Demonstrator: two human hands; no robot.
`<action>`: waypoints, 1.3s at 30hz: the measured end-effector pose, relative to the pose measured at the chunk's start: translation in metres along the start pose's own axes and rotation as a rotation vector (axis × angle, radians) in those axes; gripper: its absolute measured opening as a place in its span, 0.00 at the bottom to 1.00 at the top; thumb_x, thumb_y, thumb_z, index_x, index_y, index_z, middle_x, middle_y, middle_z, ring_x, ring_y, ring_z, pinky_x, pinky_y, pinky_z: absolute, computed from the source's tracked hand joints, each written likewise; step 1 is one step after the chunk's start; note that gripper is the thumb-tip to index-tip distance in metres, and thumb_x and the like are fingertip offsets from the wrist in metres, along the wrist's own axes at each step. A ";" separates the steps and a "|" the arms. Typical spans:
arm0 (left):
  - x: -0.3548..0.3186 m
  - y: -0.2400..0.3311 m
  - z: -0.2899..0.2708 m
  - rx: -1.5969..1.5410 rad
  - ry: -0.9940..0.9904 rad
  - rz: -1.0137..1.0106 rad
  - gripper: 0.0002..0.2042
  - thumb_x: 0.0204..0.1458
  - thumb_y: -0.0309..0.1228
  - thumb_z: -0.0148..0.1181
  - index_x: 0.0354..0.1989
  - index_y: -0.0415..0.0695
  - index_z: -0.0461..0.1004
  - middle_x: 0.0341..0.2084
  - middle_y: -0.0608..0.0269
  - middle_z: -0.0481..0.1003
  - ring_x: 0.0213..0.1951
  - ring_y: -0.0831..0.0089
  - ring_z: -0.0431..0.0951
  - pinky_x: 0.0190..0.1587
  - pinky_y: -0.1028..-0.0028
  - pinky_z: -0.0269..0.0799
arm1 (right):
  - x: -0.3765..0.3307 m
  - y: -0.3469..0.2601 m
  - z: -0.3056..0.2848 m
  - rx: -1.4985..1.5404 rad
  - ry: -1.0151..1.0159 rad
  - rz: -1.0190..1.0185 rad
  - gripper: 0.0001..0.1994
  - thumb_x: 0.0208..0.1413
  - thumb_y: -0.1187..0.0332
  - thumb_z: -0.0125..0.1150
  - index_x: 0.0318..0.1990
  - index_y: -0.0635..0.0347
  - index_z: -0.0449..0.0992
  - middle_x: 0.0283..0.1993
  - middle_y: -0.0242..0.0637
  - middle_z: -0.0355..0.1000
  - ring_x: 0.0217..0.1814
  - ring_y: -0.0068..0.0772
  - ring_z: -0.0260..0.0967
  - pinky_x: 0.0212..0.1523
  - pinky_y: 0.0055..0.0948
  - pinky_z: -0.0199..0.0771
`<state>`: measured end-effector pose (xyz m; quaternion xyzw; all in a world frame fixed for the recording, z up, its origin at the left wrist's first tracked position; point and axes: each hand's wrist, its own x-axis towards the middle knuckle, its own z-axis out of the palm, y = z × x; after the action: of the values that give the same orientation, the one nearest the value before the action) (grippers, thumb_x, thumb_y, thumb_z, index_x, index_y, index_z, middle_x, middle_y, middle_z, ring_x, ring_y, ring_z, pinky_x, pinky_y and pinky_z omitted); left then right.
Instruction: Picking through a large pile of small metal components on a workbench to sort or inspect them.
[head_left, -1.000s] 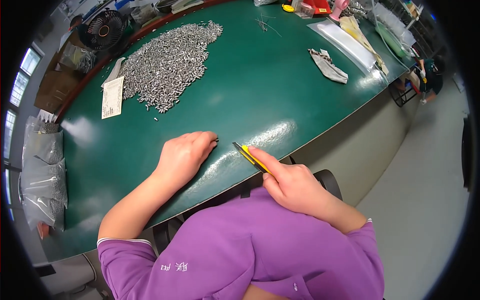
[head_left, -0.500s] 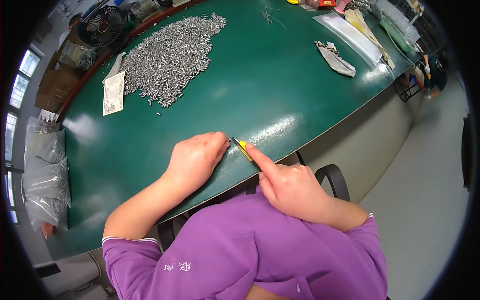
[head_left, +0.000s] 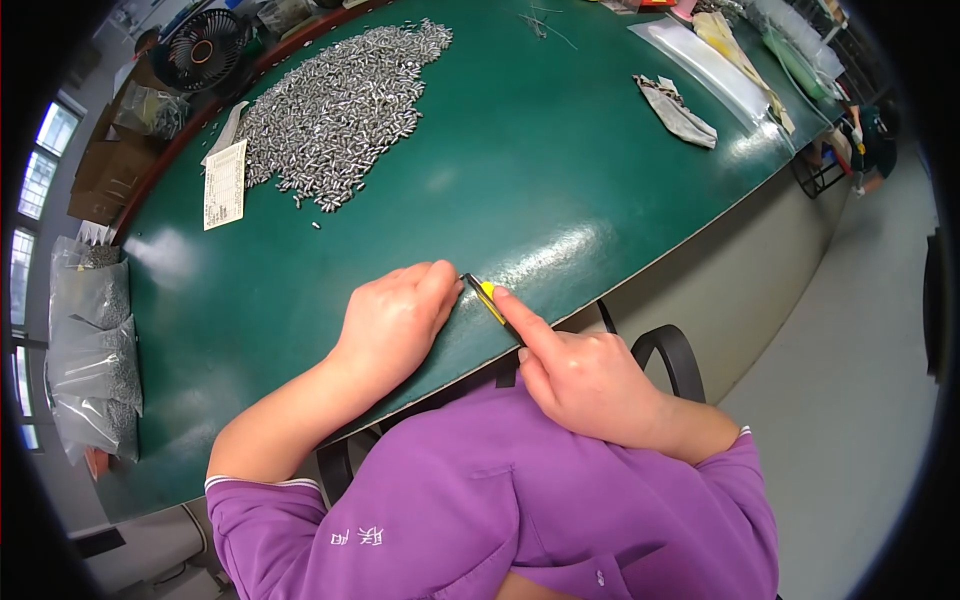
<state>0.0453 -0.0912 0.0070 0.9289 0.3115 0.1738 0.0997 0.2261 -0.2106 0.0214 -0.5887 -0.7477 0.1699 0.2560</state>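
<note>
Position: one head-worn camera, above the person's purple shirt (head_left: 520, 500).
Direction: looks steeply down and forward across the green table (head_left: 560, 150).
Nearness: close to both hands at the table's near edge; far objects look small.
Lens: wide fisheye, dark rounded rim, table edge bends.
Shared: single view only.

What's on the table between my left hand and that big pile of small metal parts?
In the head view, only bare green table separates the left hand from the pile of metal parts, apart from a few stray pieces near the pile's edge.
</note>
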 end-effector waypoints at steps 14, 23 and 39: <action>0.002 -0.001 0.001 -0.069 0.038 0.033 0.08 0.50 0.29 0.56 0.25 0.43 0.62 0.19 0.59 0.70 0.24 0.59 0.74 0.24 0.63 0.68 | 0.012 0.007 -0.017 0.066 -0.140 -0.007 0.30 0.47 0.76 0.52 0.62 0.58 0.61 0.13 0.37 0.64 0.14 0.38 0.65 0.19 0.36 0.68; 0.001 -0.002 0.001 -0.036 -0.017 0.004 0.05 0.50 0.28 0.57 0.29 0.43 0.68 0.22 0.58 0.72 0.27 0.58 0.75 0.27 0.64 0.70 | 0.012 0.003 -0.021 0.018 -0.167 0.018 0.28 0.49 0.74 0.51 0.61 0.63 0.60 0.17 0.42 0.68 0.17 0.45 0.69 0.22 0.41 0.70; 0.008 -0.036 -0.012 -0.713 0.097 -0.282 0.07 0.57 0.32 0.53 0.37 0.41 0.72 0.25 0.68 0.72 0.30 0.75 0.72 0.35 0.74 0.70 | 0.083 0.084 -0.045 -0.528 0.424 -0.037 0.21 0.44 0.73 0.62 0.50 0.56 0.72 0.49 0.47 0.66 0.49 0.49 0.65 0.49 0.44 0.66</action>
<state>0.0273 -0.0576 0.0094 0.7746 0.3606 0.2994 0.4246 0.3040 -0.1114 0.0264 -0.6432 -0.7066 -0.1606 0.2475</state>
